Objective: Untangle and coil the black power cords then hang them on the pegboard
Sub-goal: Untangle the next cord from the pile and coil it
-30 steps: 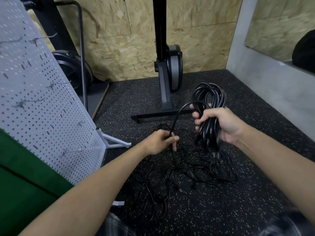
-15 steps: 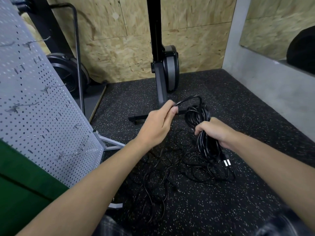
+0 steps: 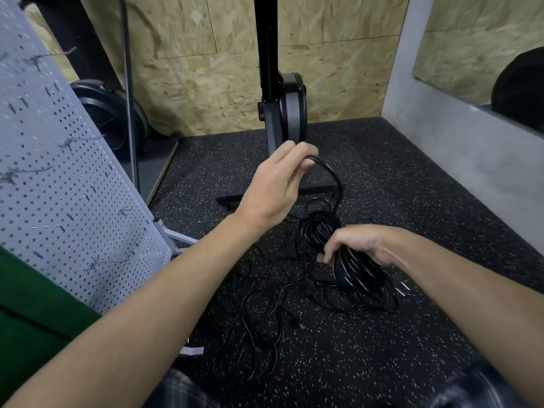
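My right hand (image 3: pixel 360 244) grips a thick coiled bundle of black power cord (image 3: pixel 351 267) held low over the speckled floor, its plug (image 3: pixel 400 285) sticking out to the right. My left hand (image 3: pixel 279 184) is raised and pinches a loose strand of that cord (image 3: pixel 332 178), which arcs down into the bundle. Below both hands a tangle of thinner black cords (image 3: pixel 273 298) lies spread on the floor. The grey pegboard (image 3: pixel 53 178) with several metal hooks stands tilted at the left.
A black exercise machine post with a flywheel (image 3: pixel 284 113) and its floor bar stand just behind my left hand. A black fan (image 3: pixel 109 113) sits back left. OSB wall panels close the back; a grey ledge (image 3: pixel 471 160) runs along the right.
My left hand rose from the floor tangle, pulling a cord strand up and away. My right hand dropped with the coiled bundle from chest height to near the floor.
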Tool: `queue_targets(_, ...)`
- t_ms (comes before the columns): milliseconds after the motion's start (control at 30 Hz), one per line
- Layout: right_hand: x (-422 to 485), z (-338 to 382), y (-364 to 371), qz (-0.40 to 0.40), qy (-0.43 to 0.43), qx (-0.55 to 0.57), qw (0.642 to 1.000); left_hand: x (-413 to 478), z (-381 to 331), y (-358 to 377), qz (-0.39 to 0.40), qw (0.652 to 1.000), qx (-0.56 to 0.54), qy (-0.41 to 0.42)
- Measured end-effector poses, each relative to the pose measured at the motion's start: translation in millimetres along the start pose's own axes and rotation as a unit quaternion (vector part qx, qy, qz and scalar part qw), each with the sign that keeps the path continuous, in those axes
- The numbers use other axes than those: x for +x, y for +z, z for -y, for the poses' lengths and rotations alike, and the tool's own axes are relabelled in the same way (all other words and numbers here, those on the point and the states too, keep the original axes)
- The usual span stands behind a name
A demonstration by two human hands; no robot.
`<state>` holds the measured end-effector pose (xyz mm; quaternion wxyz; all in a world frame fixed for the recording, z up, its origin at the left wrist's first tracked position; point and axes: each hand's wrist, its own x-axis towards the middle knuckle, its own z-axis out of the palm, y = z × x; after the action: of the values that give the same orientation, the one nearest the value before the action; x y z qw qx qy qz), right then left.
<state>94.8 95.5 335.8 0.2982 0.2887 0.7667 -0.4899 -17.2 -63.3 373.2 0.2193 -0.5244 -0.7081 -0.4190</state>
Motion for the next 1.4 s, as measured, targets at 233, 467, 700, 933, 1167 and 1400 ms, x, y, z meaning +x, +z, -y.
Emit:
queue_targets(233,-17.7,7.3,37.2,0.015,-0.102,-0.336,0.936,4.5,13.9,19.2,0.115,0.993,0.019,-0.012)
queue_targets(467,-44.7,14.2,29.7,-0.055,-0.244,-0.322,0.913,-31.9,45.6,29.0,0.235,0.954,-0.021,-0.184)
queue_targets(700,-54.7,24.1,15.2,-0.278,-0.216,-0.215,0.911,-54.4,35.6,52.7,0.285,0.938,0.008,-0.198)
queue_targets(933,-55.2,19.4,-7.0,-0.366,-0.12,-0.218,0.897,-59.3,18.5,61.6,0.337,0.922,-0.025,-0.186)
queue_targets(1167,-37.4,13.2,2.9,-0.399,-0.217,-0.162,0.876,-63.2,15.6,62.7,0.379,0.905,-0.015,-0.192)
queue_targets(1400,-32.7,12.6,1.0,-0.241,-0.229,-0.116,0.936,-67.8,20.8,58.9,0.423,0.879,0.081,-0.206)
